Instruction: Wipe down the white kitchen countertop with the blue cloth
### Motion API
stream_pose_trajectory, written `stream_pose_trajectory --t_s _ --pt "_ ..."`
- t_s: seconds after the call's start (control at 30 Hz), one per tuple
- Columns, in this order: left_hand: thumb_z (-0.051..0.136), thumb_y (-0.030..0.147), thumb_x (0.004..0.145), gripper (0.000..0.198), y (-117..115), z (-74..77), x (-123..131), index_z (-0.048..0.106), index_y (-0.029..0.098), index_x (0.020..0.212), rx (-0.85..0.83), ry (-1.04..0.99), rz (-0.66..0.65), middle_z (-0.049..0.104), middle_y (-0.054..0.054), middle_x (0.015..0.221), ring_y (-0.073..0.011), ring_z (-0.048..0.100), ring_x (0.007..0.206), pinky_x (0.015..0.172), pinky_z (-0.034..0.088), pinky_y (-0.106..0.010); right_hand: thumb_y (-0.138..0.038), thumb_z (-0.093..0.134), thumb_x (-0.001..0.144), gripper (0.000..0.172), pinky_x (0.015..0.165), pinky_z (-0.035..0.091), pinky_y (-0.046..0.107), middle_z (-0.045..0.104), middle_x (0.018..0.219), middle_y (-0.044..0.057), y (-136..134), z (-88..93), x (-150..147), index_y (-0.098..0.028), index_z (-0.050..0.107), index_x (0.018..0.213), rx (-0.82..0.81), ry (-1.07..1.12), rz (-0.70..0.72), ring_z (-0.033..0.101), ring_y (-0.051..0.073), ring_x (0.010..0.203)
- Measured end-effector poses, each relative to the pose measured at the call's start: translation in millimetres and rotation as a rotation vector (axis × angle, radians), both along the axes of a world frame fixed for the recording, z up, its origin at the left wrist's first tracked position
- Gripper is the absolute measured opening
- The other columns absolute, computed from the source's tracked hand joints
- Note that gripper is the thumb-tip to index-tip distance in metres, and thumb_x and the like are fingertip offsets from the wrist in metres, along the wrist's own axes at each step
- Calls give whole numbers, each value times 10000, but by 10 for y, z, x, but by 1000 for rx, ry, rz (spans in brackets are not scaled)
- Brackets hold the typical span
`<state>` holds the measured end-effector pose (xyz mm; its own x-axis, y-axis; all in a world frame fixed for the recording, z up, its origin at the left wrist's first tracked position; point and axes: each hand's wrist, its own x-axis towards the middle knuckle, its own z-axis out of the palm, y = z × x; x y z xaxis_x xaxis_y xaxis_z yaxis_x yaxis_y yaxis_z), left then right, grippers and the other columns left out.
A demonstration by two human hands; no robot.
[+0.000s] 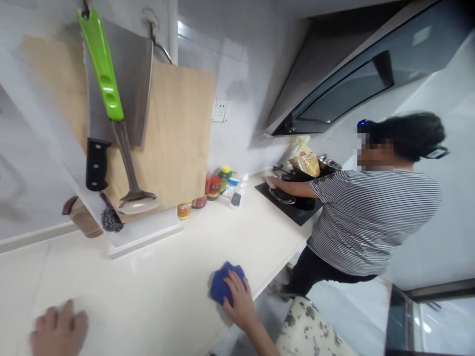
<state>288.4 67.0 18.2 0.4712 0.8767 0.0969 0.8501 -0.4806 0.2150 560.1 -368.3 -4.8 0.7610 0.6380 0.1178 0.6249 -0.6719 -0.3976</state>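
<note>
A folded, dark blue cloth (219,284) lies on the glossy cream-white countertop (156,282), near its front edge, directly under the fingers of the right hand (239,299); it is roughly as wide as long, with no clear long axis. That hand rests palm-down, fingers spread over the cloth rather than closed around it. The left hand (59,330), blurred, is well apart to the left, open and holding nothing visible. Farther off, a person in a black-and-white striped shirt (374,222) reaches over a black, flat cooktop (299,215).
</note>
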Motion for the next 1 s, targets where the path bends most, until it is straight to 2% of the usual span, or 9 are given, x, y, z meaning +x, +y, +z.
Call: stream_pose_trajectory --t_s 0.17,0.3,0.47,0.57,0.63,0.7,0.8,0.9,1.0 --pt "346 428 854 598 -120 -119 819 607 124 1297 51 -201 -169 569 -243 1345 -412 435 1360 1073 387 -600 -303 501 842 553 1219 274 603 430 1576 80 -139 -134 505 -280 525 1395 -17 -110 -154 384 297 1470" --pt "370 394 872 603 -375 -171 1153 574 102 1358 48 -215 -140 495 -258 1438 -409 348 1440 1124 323 -619 -338 473 868 534 1214 278 590 449 1561 94 -146 -177 873 -261 526 1394 -29 -141 -253 397 292 1461" --pt "275 406 936 652 -524 -229 1226 516 26 1408 178 -213 -151 348 -318 1527 -442 243 1488 1147 272 -641 -378 430 885 530 1197 263 609 462 1546 122 -164 -274 1264 -217 531 1379 -23 -159 -374 408 304 1444" --pt "262 408 948 647 -516 -237 1222 534 17 1386 196 -195 -156 335 -327 1531 -449 243 1486 1153 263 -647 -436 434 895 493 1199 202 653 520 1484 151 -186 -311 1410 -199 576 1303 1 -166 -355 442 325 1405" --pt "269 400 954 630 -517 -231 1223 528 30 1394 193 -185 -142 326 -308 1547 -433 230 1499 1174 246 -633 -491 427 912 467 1195 175 678 537 1453 173 -176 -266 1525 -190 611 1218 62 -201 -362 451 344 1386" --pt "268 400 961 625 -526 -226 1227 522 36 1401 187 -174 -133 314 -294 1560 -420 208 1513 1191 230 -619 -534 409 925 492 1163 261 666 495 1480 198 -107 -154 1725 -179 600 1206 189 -211 -403 468 354 1358" --pt "274 418 961 625 -533 -236 1227 528 50 1398 169 -157 -114 316 -276 1567 -403 196 1522 1205 218 -606 -606 459 873 646 986 493 540 386 1539 236 146 54 2244 -160 491 1339 464 2 -393 595 310 1148" --pt "285 428 956 620 -512 -265 1217 521 77 1409 152 -146 -104 326 -247 1573 -383 202 1525 1211 219 -595 -667 574 731 875 905 539 500 359 1530 258 496 180 2918 -134 414 1406 574 159 -442 634 269 952" --pt "289 448 949 620 -472 -295 1208 533 94 1395 152 -148 -105 341 -238 1567 -386 224 1520 1201 245 -597 -638 678 609 1031 940 529 483 361 1506 273 795 189 3514 -108 363 1435 621 216 -537 618 308 1043"
